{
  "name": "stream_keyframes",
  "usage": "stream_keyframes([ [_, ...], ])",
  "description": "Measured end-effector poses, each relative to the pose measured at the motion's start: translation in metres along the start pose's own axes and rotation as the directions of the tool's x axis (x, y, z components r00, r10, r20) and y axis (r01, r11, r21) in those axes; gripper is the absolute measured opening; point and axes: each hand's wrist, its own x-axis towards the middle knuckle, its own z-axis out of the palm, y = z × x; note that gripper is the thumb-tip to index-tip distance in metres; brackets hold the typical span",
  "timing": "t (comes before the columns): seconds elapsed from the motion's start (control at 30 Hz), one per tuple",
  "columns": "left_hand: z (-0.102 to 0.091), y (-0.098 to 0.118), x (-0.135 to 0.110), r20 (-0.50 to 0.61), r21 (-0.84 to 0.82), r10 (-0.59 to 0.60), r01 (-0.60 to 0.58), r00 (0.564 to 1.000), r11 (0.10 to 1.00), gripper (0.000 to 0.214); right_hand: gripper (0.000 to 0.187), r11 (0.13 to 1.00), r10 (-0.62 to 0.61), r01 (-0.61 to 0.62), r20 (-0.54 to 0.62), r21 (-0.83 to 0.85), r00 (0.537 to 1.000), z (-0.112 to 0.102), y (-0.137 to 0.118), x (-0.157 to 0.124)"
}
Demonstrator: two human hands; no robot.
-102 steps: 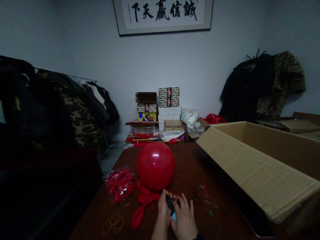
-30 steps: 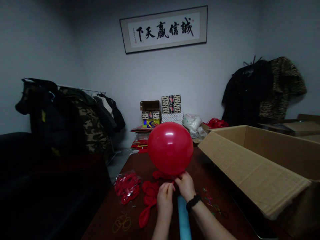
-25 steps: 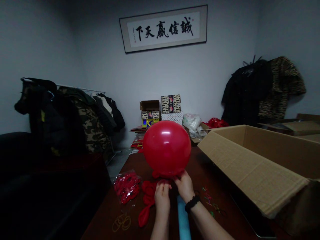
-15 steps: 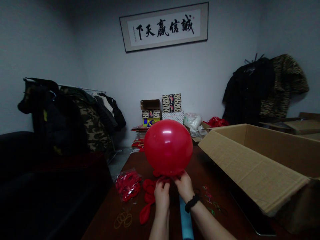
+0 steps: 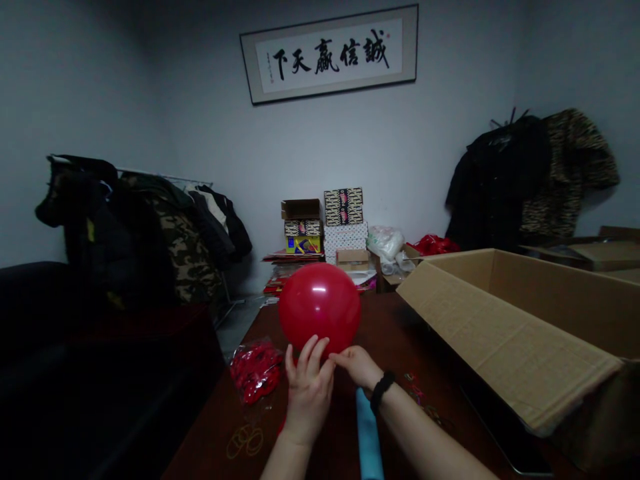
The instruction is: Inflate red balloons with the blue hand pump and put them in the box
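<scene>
An inflated red balloon (image 5: 320, 303) stands in front of me above the table. My left hand (image 5: 310, 387) is at its lower side, several fingers spread up against the rubber, while the thumb and forefinger side closes near the neck. With fingertips pinched, my right hand (image 5: 359, 367) grips the balloon at its lower end; a black band circles that wrist. The neck itself is mostly covered by my fingers. A light blue tube-shaped thing (image 5: 369, 433) lies beneath my right wrist. To the left is a clear bag of red balloons (image 5: 256, 370).
Yellowish rubber bands (image 5: 245, 441) lie on the brown table (image 5: 210, 440) at left, small coloured bands (image 5: 415, 390) at right. A large open cardboard box (image 5: 505, 333) takes up the right side. Stacked boxes (image 5: 344, 208) stand at the back; coats (image 5: 185, 247) hang at left.
The balloon has come lower and slightly left, and it looks smaller. My left hand has turned, its fingers now spread upward over the balloon. My right hand has shifted slightly left and down.
</scene>
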Motion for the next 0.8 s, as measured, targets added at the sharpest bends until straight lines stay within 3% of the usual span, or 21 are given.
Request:
stream_keyframes([
  [0.07,-0.004,-0.009,0.008,0.047,0.003,0.121,-0.121,0.992,0.993,0.015,0.039,0.999,-0.041,0.041,-0.005,-0.02,0.999,-0.006,-0.006,-0.001],
  [0.17,-0.014,-0.021,0.025,0.083,0.044,0.185,-0.189,0.979,0.981,0.012,0.027,0.98,-0.186,0.172,-0.16,-0.098,0.97,-0.018,-0.02,-0.004],
  [0.27,-0.026,-0.027,0.043,0.087,0.104,0.178,-0.186,0.98,0.977,0.011,0.032,0.903,-0.419,0.366,-0.279,-0.225,0.864,-0.027,-0.039,-0.008],
  [0.4,-0.039,-0.03,0.06,0.044,0.134,0.225,-0.229,0.973,0.964,0.014,0.026,0.755,-0.641,0.55,-0.224,-0.356,0.734,-0.03,-0.058,-0.008],
  [0.63,-0.054,-0.027,0.073,-0.037,0.069,0.322,-0.319,0.946,0.945,0.015,0.011,0.666,-0.742,0.602,-0.308,-0.44,0.596,-0.032,-0.065,-0.007],
  [0.73,-0.051,-0.023,0.07,-0.025,0.049,0.322,-0.321,0.946,0.946,0.014,0.012,0.618,-0.776,0.597,-0.274,-0.511,0.568,-0.037,-0.062,-0.013],
  [0.8,-0.045,-0.021,0.068,0.006,0.043,0.319,-0.319,0.948,0.947,0.012,0.012,0.589,-0.787,0.591,-0.225,-0.551,0.574,-0.042,-0.06,-0.016],
])
